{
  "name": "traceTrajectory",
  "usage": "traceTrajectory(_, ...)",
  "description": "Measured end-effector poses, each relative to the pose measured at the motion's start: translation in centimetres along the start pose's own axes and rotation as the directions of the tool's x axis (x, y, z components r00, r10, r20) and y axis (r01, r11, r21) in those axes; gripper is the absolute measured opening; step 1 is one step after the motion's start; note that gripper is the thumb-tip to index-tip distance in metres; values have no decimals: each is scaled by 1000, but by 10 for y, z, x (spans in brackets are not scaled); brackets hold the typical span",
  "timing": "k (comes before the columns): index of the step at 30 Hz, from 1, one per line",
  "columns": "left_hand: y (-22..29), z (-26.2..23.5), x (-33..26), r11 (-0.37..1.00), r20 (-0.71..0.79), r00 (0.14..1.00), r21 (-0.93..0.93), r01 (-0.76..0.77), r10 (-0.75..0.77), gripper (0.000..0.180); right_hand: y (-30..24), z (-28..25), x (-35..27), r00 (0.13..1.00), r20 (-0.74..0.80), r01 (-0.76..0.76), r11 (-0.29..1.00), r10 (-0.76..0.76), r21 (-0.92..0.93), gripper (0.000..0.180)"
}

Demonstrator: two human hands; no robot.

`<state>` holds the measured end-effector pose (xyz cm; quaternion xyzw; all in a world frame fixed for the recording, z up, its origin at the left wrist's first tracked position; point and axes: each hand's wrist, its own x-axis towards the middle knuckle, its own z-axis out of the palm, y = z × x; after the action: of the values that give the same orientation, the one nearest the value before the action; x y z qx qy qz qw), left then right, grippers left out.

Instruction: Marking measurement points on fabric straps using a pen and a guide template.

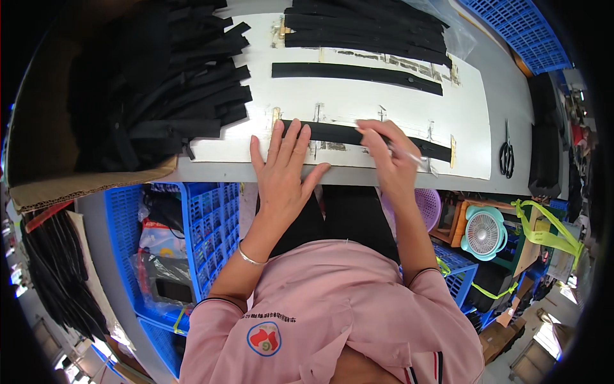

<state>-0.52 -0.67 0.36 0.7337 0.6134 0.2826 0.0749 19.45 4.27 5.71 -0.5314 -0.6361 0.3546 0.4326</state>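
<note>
So my left hand [280, 176] is spread loosely flat on the left end of the black strip [342, 133] on the white board [473, 115] by the front edge of the bench [515, 102], probably to stop it sliding while my right grip [394, 166] pinches a blurry pen [409, 155].
</note>
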Motion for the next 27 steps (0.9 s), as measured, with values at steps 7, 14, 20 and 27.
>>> traceTrajectory(7,1,-1,2,999,-27,1000,-50,-13,12,69,23,52,22,987,89,-137,988,132,64,19)
traceTrajectory(14,-2,3,1,1000,-44,999,-4,-22,21,69,27,59,23,999,52,-3,997,7,-71,18)
traceTrajectory(20,-2,4,1,999,-46,998,3,-32,32,70,29,63,23,996,24,85,989,-83,-121,17)
traceTrajectory(27,-2,2,0,1000,-49,999,4,-22,22,69,26,50,19,976,217,20,989,12,-144,21)
